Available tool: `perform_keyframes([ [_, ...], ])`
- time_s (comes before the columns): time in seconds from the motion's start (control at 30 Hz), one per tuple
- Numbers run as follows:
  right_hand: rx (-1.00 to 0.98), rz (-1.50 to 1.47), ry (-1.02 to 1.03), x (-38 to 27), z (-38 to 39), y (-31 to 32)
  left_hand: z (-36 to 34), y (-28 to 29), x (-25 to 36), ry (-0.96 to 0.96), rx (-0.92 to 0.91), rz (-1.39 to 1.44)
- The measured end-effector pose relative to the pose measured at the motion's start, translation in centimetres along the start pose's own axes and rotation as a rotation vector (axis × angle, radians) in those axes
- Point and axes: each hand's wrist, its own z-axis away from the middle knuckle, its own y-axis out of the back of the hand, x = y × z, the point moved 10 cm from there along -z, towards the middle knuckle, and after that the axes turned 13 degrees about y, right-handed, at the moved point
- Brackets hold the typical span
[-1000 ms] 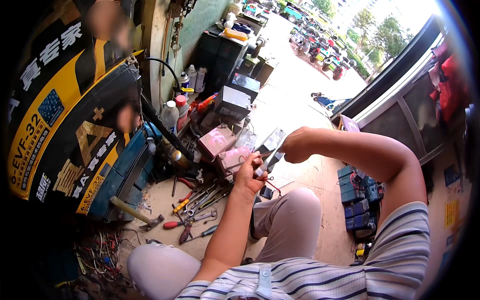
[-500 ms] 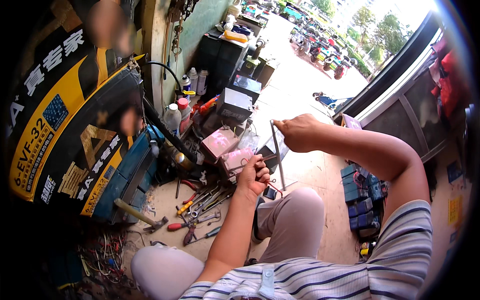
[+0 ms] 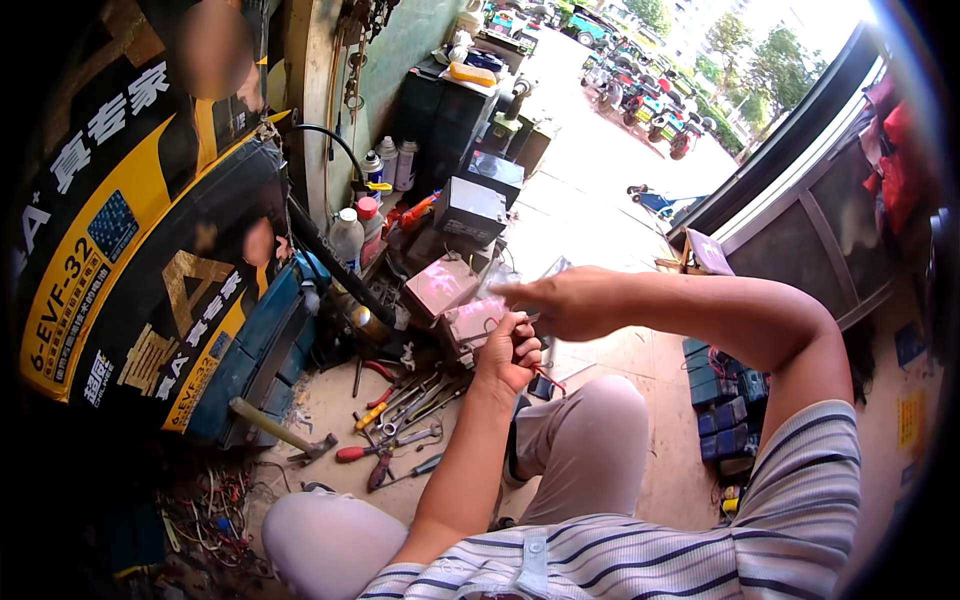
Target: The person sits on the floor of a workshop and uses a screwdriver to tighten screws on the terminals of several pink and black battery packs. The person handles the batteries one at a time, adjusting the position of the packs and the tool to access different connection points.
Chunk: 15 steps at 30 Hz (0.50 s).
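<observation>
Red wire (image 3: 551, 381) shows in the head view, below the left hand (image 3: 511, 354), whose fingers curl tightly around it – near the grey-trousered knee (image 3: 598, 415). The right hand (image 3: 570, 303) is blurred, right beside the left; whether it grips anything, I cannot tell. Two pinkish blocks (image 3: 441, 284) sit just beyond the left hand. On the floor (image 3: 670, 395) lie a hammer (image 3: 270, 424) – wooden-handled – and a red-handled tool (image 3: 351, 454).
</observation>
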Motion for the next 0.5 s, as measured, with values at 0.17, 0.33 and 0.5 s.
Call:
perform_keyframes([
  [0.17, -0.521, 0.084, 0.201, -0.8, 0.4, -8.1, -0.2, 0.2, 0.3, 0.07, -0.093, 0.054],
  [0.33, 0.066, 0.224, -0.261, 4.4, 2.0, 2.0, 0.3, -0.3, -0.1, 0.058, -0.048, -0.056],
  [0.5, -0.389, -0.191, 0.151, -1.7, 1.0, -6.3, -0.3, 1.6, 0.3, 0.0, 0.092, -0.069],
])
